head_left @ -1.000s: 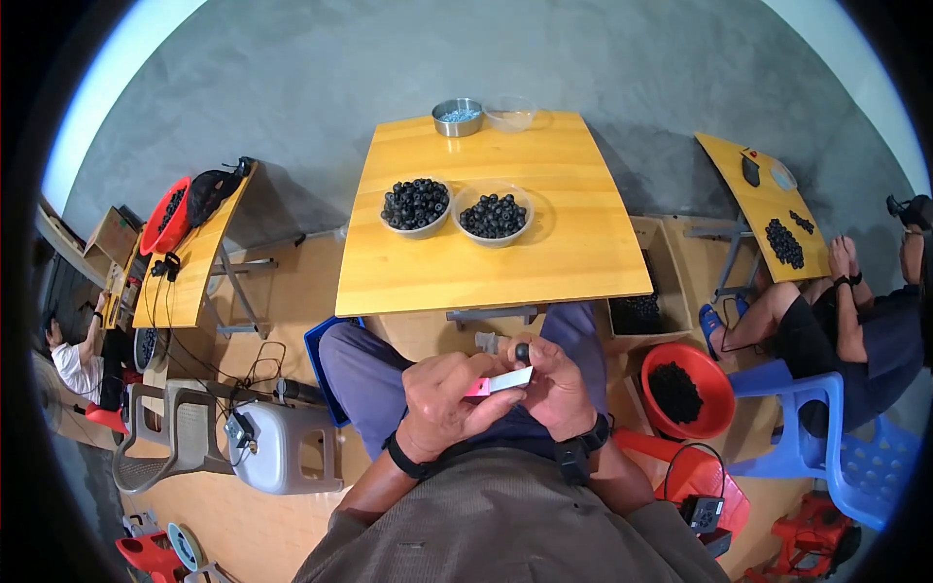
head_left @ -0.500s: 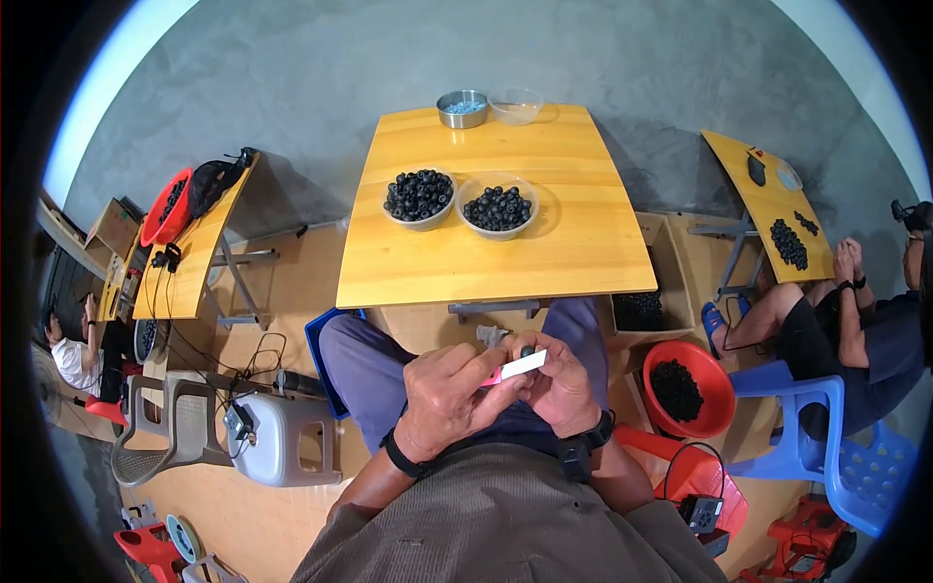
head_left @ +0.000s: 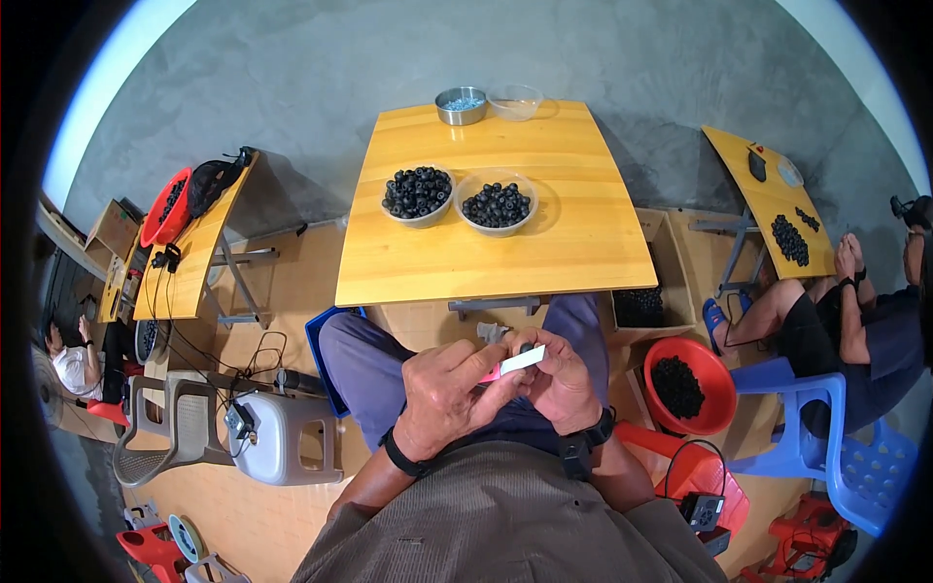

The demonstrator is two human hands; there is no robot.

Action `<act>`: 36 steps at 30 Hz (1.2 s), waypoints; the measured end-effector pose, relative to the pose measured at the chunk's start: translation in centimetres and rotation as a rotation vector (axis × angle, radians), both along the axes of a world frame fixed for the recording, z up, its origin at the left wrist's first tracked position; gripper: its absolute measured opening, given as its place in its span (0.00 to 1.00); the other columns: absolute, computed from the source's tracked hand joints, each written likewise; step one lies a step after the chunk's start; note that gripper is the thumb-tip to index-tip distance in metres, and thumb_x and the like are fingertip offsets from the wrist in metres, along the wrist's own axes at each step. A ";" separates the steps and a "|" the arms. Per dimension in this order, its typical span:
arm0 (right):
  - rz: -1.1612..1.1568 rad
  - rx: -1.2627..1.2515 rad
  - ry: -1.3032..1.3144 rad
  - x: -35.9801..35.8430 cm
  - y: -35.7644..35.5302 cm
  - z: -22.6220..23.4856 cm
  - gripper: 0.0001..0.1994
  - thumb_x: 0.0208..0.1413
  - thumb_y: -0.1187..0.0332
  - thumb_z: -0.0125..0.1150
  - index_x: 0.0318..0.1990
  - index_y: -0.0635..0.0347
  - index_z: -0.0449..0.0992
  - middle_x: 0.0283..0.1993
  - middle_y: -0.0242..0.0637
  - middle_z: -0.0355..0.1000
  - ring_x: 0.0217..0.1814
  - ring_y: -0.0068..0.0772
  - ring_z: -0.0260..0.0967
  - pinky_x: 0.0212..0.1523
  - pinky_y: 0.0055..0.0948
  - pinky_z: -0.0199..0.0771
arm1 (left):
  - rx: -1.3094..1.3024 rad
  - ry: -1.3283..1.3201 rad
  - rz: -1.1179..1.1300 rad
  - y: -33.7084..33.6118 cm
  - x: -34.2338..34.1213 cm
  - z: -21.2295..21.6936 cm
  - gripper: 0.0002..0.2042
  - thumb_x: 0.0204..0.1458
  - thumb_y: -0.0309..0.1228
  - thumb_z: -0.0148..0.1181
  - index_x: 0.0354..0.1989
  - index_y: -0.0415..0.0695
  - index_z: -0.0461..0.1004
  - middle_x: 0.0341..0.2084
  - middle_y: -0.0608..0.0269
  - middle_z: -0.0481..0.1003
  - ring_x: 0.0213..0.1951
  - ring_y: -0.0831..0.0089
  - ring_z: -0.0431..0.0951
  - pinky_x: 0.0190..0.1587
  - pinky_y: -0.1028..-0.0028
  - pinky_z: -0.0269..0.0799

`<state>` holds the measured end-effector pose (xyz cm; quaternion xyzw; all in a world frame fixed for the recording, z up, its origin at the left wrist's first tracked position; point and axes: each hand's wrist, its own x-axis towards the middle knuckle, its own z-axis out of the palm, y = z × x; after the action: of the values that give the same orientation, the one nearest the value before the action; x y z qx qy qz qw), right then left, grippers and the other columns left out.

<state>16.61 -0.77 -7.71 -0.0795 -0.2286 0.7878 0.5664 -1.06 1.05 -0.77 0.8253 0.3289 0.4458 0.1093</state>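
My left hand (head_left: 442, 398) pinches the pink handle (head_left: 494, 373) of a blade (head_left: 524, 359), whose long axis runs rightward and slightly away from that grip, toward my right hand (head_left: 567, 394). That nearer right hand pinches the black piece (head_left: 527, 347), just beyond the blade's far edge; whether they touch, I cannot tell.

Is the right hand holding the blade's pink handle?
No: the left hand grips the pink handle, while the right hand holds a round black piece.
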 end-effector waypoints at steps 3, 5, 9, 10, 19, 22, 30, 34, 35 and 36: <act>-0.004 0.003 0.005 0.1 0.0 -0.1 0.15 0.60 0.65 0.64 0.50 0.63 0.74 0.41 0.31 0.72 0.36 0.21 0.67 0.38 0.23 0.69 | -0.020 -0.006 -0.007 0.1 0.1 -0.1 0.11 0.45 0.33 0.71 0.34 0.40 0.80 0.14 0.61 0.67 0.15 0.67 0.70 0.19 0.70 0.63; -0.011 -0.001 0.011 0.2 0.1 -0.2 0.15 0.60 0.66 0.63 0.51 0.64 0.74 0.42 0.33 0.74 0.37 0.22 0.69 0.38 0.23 0.70 | -0.037 -0.028 -0.005 0.0 0.3 -0.2 0.11 0.45 0.33 0.71 0.33 0.40 0.80 0.14 0.61 0.67 0.15 0.68 0.70 0.19 0.70 0.63; 0.002 0.021 0.024 0.2 0.3 -0.4 0.15 0.60 0.66 0.63 0.50 0.64 0.75 0.43 0.34 0.74 0.38 0.23 0.70 0.38 0.23 0.71 | -0.077 -0.075 -0.004 -0.1 0.5 -0.2 0.10 0.45 0.32 0.71 0.33 0.40 0.81 0.14 0.61 0.68 0.15 0.68 0.70 0.18 0.70 0.62; -0.005 0.014 0.012 0.2 0.3 -0.4 0.14 0.60 0.66 0.63 0.50 0.63 0.75 0.42 0.33 0.75 0.37 0.22 0.70 0.38 0.23 0.71 | -0.103 -0.084 -0.009 -0.1 0.5 -0.3 0.10 0.45 0.31 0.70 0.33 0.39 0.81 0.14 0.60 0.68 0.16 0.68 0.70 0.19 0.70 0.62; -0.017 0.047 -0.037 0.1 0.2 0.4 0.12 0.61 0.65 0.62 0.48 0.62 0.77 0.40 0.32 0.76 0.36 0.22 0.71 0.36 0.23 0.70 | -0.277 -0.243 -0.046 0.1 0.2 -0.7 0.09 0.47 0.30 0.68 0.33 0.37 0.81 0.14 0.60 0.68 0.17 0.70 0.70 0.21 0.73 0.62; 0.001 0.046 -0.002 0.1 0.0 0.6 0.13 0.61 0.65 0.63 0.49 0.62 0.76 0.40 0.33 0.76 0.37 0.23 0.72 0.36 0.23 0.71 | -0.241 -0.233 -0.070 0.1 -0.2 -0.3 0.09 0.47 0.30 0.68 0.33 0.38 0.81 0.14 0.60 0.68 0.17 0.71 0.70 0.21 0.73 0.62; -0.001 -0.005 -0.004 0.1 -0.1 0.2 0.16 0.59 0.63 0.64 0.49 0.65 0.75 0.39 0.32 0.73 0.36 0.22 0.69 0.35 0.24 0.70 | -0.102 -0.079 -0.058 -0.1 -0.2 0.1 0.11 0.44 0.32 0.71 0.34 0.40 0.82 0.14 0.62 0.67 0.16 0.69 0.70 0.19 0.72 0.62; 0.017 0.015 -0.018 0.0 0.0 0.5 0.16 0.59 0.61 0.64 0.46 0.64 0.75 0.35 0.28 0.68 0.32 0.19 0.61 0.34 0.23 0.67 | -0.070 -0.051 -0.040 -0.1 -0.2 0.4 0.12 0.43 0.33 0.73 0.33 0.40 0.81 0.14 0.62 0.66 0.15 0.70 0.69 0.18 0.72 0.62; 0.024 0.015 -0.028 0.0 0.0 0.6 0.15 0.59 0.61 0.64 0.45 0.64 0.74 0.34 0.27 0.67 0.31 0.19 0.59 0.33 0.23 0.66 | -0.065 -0.049 -0.041 -0.1 -0.2 0.4 0.12 0.42 0.32 0.73 0.33 0.40 0.81 0.14 0.62 0.66 0.15 0.70 0.69 0.18 0.72 0.62; 0.025 0.015 -0.028 0.0 0.0 0.6 0.15 0.59 0.61 0.64 0.45 0.64 0.74 0.34 0.27 0.67 0.31 0.19 0.59 0.33 0.23 0.66 | -0.065 -0.049 -0.041 -0.1 -0.2 0.4 0.12 0.42 0.32 0.73 0.33 0.40 0.81 0.14 0.62 0.66 0.15 0.70 0.69 0.18 0.72 0.62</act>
<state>16.58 -0.75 -7.12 -0.0833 -0.2433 0.7917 0.5541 -1.30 0.90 -0.36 0.8167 0.3235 0.4526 0.1534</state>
